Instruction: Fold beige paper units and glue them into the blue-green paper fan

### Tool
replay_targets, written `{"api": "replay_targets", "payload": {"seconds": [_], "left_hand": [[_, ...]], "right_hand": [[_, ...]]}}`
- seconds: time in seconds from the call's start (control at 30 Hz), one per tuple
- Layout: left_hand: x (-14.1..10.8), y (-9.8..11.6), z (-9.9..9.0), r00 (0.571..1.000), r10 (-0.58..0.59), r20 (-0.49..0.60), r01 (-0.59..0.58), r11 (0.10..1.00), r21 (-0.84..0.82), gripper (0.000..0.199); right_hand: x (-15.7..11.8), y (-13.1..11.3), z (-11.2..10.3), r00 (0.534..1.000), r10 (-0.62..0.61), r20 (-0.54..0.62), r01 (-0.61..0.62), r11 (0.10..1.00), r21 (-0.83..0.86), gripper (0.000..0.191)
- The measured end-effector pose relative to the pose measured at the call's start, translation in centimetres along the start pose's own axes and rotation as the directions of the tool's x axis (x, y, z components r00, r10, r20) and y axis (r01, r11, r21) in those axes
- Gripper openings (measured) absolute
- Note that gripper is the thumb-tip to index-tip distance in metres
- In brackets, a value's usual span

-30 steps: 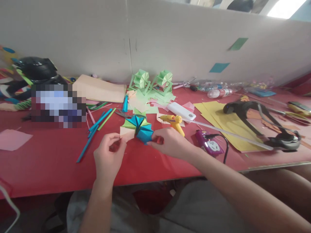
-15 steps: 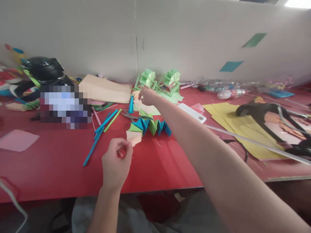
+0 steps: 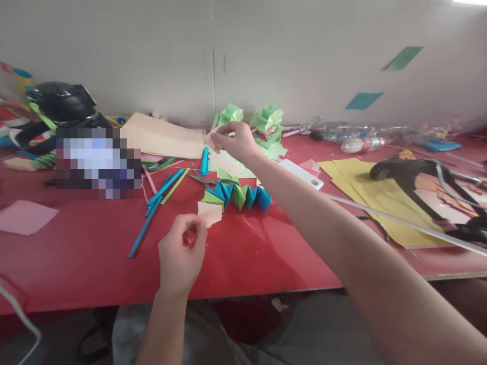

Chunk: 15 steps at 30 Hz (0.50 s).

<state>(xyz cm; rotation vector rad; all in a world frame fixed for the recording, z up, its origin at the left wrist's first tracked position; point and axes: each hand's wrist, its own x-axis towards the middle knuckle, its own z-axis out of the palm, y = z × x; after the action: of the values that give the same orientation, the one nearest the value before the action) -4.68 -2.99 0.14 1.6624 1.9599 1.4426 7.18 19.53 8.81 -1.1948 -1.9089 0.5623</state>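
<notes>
My left hand (image 3: 182, 253) is closed in a pinch on a cream paper piece (image 3: 211, 214), the end of a folded paper strip. The strip's zigzag of blue and green folds (image 3: 239, 196) lies to the right on the red table. Farther back, my right hand (image 3: 236, 142) pinches a small cream paper piece (image 3: 210, 138), partly hidden by the fingers. Below that hand lie a loose cream paper sheet (image 3: 228, 165) and scissors (image 3: 201, 177). Two light green folded paper figures (image 3: 269, 119) stand behind it, one partly covered by the hand.
Blue paper sticks (image 3: 146, 228) and a green one lie left of the strip. A tan paper stack (image 3: 163, 137) is at the back. A white phone (image 3: 300, 174), yellow sheets (image 3: 365, 197), a black strap frame (image 3: 411, 177) and plastic bottles (image 3: 363, 145) occupy the right side.
My right hand has risen slightly from the paper pile, its fingers now pinched on a small cream paper piece. My left hand keeps its pinch on the strip's end, nearly still.
</notes>
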Motion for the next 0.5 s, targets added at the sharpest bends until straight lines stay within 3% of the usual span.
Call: {"api": "replay_targets", "payload": {"seconds": [0.13,0.3,0.5], "left_hand": [[0.0,0.1,0.0,0.992,0.126,0.017,-0.125,0.992,-0.030,0.010],[-0.3,1.2,0.3,0.969,0.231,0.084,-0.219,0.967,-0.131,0.017],[-0.9,2.2,1.1,0.947,0.284,0.150,-0.242,0.937,-0.251,0.015]], "right_hand": [[-6.9,-1.4,-2.8,0.996,0.059,0.067,-0.076,0.949,0.305,0.024],[-14.7,-0.8,-5.5,0.987,0.117,0.107,-0.154,0.879,0.451,0.027],[-19.5,0.2,-4.7,0.971,0.206,0.121,-0.233,0.712,0.662,0.025]]}}
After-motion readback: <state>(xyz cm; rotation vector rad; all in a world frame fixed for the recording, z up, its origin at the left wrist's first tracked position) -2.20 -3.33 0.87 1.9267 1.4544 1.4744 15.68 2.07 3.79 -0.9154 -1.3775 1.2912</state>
